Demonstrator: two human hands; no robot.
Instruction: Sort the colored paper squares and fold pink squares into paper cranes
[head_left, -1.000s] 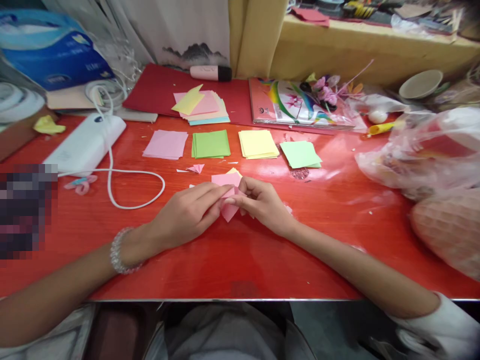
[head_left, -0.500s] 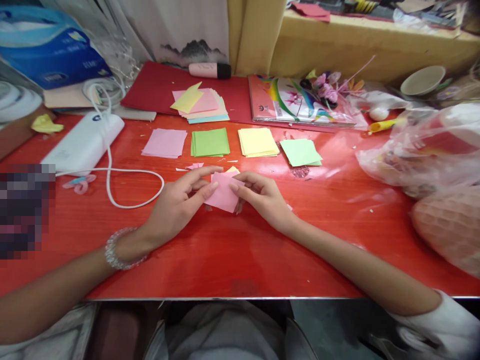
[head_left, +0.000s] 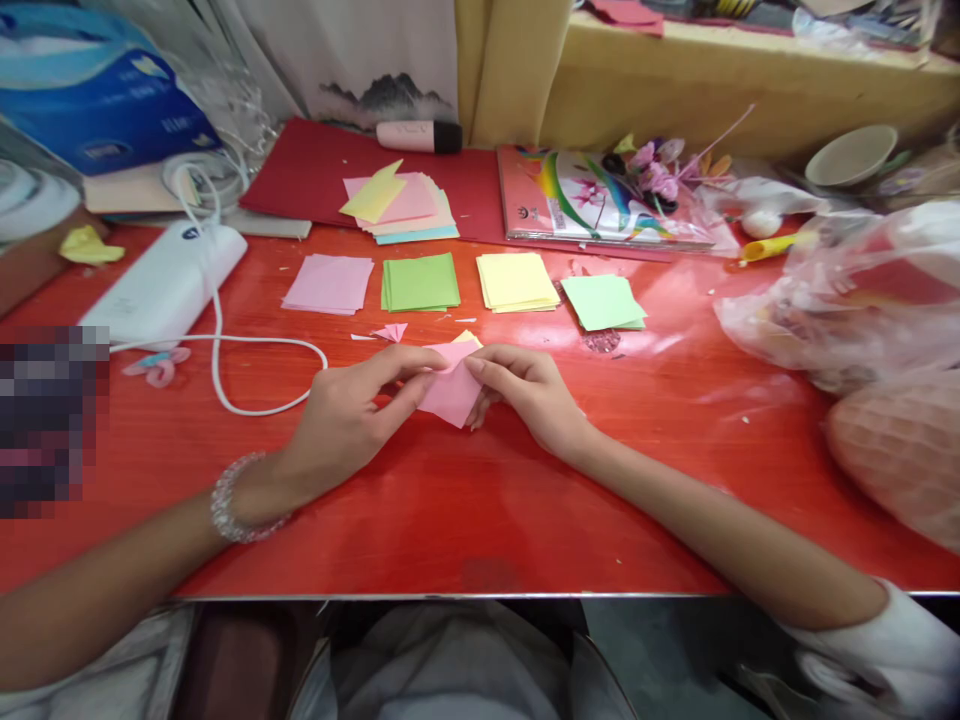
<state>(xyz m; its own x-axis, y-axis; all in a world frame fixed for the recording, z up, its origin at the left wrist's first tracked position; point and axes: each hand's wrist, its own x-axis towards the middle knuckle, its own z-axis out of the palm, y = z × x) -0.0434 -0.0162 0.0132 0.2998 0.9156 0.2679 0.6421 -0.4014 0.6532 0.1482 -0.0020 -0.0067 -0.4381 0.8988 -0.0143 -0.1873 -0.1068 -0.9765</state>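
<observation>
Between my two hands is a small square of pink paper (head_left: 452, 393), held just above the red table. My left hand (head_left: 360, 395) pinches its left edge between thumb and fingers. On the paper's right side, my right hand (head_left: 525, 390) grips it with the thumb on top and fingers behind. A yellow paper (head_left: 468, 338) peeks out behind the pink one, mostly hidden. Beyond my hands lie stacks of square paper: pinkish-purple (head_left: 328, 284), green (head_left: 420, 282), yellow (head_left: 517, 281) and light green (head_left: 604, 303). A small folded pink piece (head_left: 391, 332) rests near my left fingers.
A white power bank (head_left: 166, 288) with a looped white cable (head_left: 262, 412) lies at left. Mixed papers (head_left: 412, 205) and a pink-and-black marker (head_left: 418, 137) sit on a red folder (head_left: 292, 175). Plastic bags (head_left: 847, 300) crowd the right side of the red table (head_left: 465, 520).
The pink paper has turned a little and now looks bent near its top edge. My left fingers have shifted onto its upper left edge; my right hand has barely moved.
</observation>
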